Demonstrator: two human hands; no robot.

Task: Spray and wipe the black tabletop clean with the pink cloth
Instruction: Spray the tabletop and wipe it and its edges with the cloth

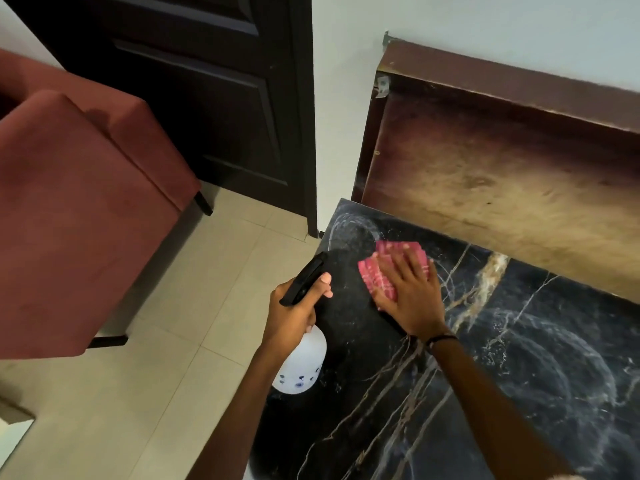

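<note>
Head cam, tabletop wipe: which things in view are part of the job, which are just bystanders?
Part of the job:
- pink cloth, pressed flat under the right hand
- spray bottle, held in the left hand
- black tabletop, with smeared wipe marks

Bystanders:
- red upholstered chair
- dark door
- brown wooden panel behind the tabletop
- tiled floor

Pink cloth [381, 268] partly under right hand [408, 299]; tabletop [519, 375] cut off at btm/right edge.

One cloth [391, 268], one spray bottle [301, 362]
</note>
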